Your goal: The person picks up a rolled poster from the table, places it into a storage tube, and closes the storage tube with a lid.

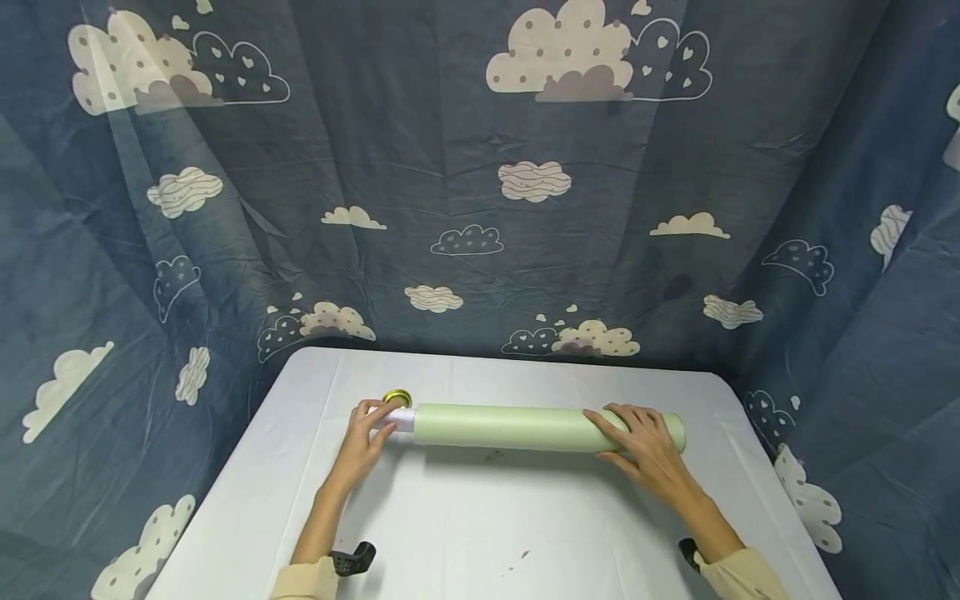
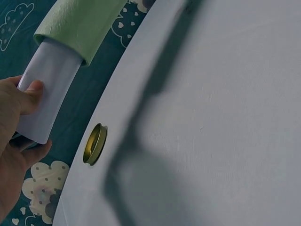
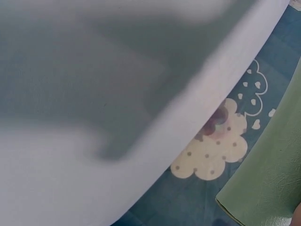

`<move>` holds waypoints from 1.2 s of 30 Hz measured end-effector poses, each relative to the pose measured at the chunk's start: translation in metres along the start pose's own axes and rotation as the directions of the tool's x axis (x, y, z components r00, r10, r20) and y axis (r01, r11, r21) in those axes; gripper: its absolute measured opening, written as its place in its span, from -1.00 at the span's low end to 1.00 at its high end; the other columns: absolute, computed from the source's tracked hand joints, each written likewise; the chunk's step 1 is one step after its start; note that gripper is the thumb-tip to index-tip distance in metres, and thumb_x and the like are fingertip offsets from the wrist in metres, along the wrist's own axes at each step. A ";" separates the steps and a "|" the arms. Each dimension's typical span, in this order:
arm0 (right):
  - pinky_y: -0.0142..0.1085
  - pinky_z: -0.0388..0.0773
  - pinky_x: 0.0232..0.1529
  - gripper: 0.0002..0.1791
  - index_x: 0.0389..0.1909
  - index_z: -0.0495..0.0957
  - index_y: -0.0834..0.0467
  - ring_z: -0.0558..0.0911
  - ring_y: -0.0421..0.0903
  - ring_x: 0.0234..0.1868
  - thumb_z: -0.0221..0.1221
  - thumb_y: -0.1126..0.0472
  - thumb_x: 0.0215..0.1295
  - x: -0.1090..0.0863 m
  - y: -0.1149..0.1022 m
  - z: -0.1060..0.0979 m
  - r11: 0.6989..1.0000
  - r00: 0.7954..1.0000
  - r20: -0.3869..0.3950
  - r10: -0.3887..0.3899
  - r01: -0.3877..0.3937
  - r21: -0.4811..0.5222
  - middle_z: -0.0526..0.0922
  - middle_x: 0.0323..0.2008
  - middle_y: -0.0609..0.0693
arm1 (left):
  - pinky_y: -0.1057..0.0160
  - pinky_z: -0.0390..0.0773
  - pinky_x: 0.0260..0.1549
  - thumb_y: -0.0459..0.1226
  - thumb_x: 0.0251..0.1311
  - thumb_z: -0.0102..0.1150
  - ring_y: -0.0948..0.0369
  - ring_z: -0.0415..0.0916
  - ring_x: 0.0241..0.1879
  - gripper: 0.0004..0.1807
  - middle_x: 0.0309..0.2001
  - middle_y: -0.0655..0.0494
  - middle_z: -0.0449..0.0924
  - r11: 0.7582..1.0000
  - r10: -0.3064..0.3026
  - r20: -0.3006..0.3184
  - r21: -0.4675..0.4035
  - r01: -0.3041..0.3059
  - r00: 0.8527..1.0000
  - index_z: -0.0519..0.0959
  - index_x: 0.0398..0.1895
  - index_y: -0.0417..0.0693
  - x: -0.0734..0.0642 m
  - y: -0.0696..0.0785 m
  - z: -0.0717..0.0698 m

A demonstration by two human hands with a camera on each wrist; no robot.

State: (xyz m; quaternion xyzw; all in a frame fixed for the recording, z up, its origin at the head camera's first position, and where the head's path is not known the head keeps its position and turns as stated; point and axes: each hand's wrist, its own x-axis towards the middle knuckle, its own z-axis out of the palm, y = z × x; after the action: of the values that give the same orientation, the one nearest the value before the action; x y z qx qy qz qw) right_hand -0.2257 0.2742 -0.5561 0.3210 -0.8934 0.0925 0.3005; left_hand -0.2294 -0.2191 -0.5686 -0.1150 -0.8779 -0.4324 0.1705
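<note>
A long pale-green tube (image 1: 495, 427) lies level across the head view, raised over the table with its shadow below. From its left end sticks out a white rolled sheet (image 1: 405, 419), which my left hand (image 1: 365, 442) pinches between thumb and fingers. In the left wrist view the white roll (image 2: 49, 94) shows clearly inside the mouth of the green tube (image 2: 84, 28). Near the tube's right end, my right hand (image 1: 645, 446) grips it from above, thumb on the near side. Only the tube's end (image 3: 263, 188) and a bit of finger show in the right wrist view.
A gold round lid (image 2: 95, 144) rests on the white-covered table (image 1: 525, 517), just behind my left fingers. A few small dark specks (image 1: 525, 554) lie on the cloth. Dark blue curtains (image 1: 390, 150) with cloud prints hang at the back and both sides.
</note>
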 end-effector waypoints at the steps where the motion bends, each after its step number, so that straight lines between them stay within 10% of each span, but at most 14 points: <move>1: 0.22 0.46 0.15 -0.20 0.44 0.48 -0.13 0.61 0.19 0.09 -0.28 -0.49 0.47 0.001 -0.001 0.000 1.000 1.000 0.000 0.000 0.000 0.002 0.64 0.12 0.18 | -0.36 0.47 0.18 -0.44 0.29 0.28 -0.24 0.39 0.20 -0.60 0.11 -0.25 0.51 1.000 -0.001 -0.001 0.001 0.001 1.000 0.65 0.20 -0.12 0.000 0.002 0.001; 11: 0.20 0.46 0.15 -0.22 0.43 0.49 -0.12 0.61 0.19 0.08 -0.23 -0.48 0.46 0.005 -0.007 0.005 1.000 1.000 -0.007 -0.012 0.012 0.006 0.65 0.11 0.18 | -0.33 0.48 0.21 -0.42 0.29 0.30 -0.17 0.39 0.23 -0.59 0.14 -0.19 0.50 1.000 -0.002 0.024 0.004 0.002 1.000 0.65 0.21 -0.08 0.000 0.011 0.007; 17: 0.22 0.45 0.14 -0.17 0.45 0.47 -0.11 0.61 0.21 0.09 0.39 -0.17 0.09 0.004 -0.006 0.007 1.000 1.000 -0.017 -0.016 0.017 0.026 0.64 0.13 0.19 | -0.34 0.45 0.26 -0.43 0.28 0.30 -0.21 0.38 0.27 -0.55 0.17 -0.22 0.49 1.000 -0.023 0.038 -0.019 0.024 0.999 0.63 0.25 -0.10 -0.002 0.011 0.007; 24: 0.22 0.43 0.18 -0.13 0.46 0.45 -0.13 0.60 0.22 0.11 0.43 -0.11 0.03 0.000 -0.006 0.004 0.999 1.000 0.000 0.012 -0.012 0.038 0.63 0.15 0.19 | -0.27 0.42 0.38 -0.28 0.43 0.22 -0.25 0.36 0.39 -0.38 0.36 -0.32 0.39 0.975 -0.138 0.107 -0.162 0.154 0.985 0.33 0.51 -0.15 -0.012 0.004 -0.002; 30: 0.23 0.43 0.17 -0.28 0.45 0.47 -0.13 0.60 0.23 0.11 0.09 -0.37 0.35 -0.006 -0.005 0.002 0.999 1.000 -0.013 0.023 -0.023 0.039 0.63 0.14 0.19 | 0.07 0.66 0.19 -0.20 0.58 0.03 -0.01 0.57 0.24 -0.48 0.28 -0.27 0.53 0.924 -0.221 0.060 -0.306 0.229 0.973 0.34 0.49 -0.21 -0.021 -0.006 -0.010; 36: 0.22 0.41 0.18 -0.18 0.44 0.48 -0.11 0.60 0.23 0.11 0.36 -0.19 0.11 -0.008 -0.004 0.003 0.999 1.000 -0.019 0.024 -0.023 0.044 0.64 0.14 0.20 | 0.13 0.73 0.06 -0.21 0.57 0.04 0.44 0.61 -0.01 -0.52 0.19 -0.32 0.59 0.891 -0.247 0.043 -0.382 0.245 0.968 0.43 0.42 -0.28 -0.020 -0.009 -0.010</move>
State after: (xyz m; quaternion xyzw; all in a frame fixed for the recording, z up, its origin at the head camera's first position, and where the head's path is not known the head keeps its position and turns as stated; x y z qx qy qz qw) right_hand -0.2196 0.2742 -0.5636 0.3159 -0.8919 0.1186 0.3011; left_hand -0.2126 -0.2337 -0.5777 -0.0328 -0.7830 -0.6144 0.0915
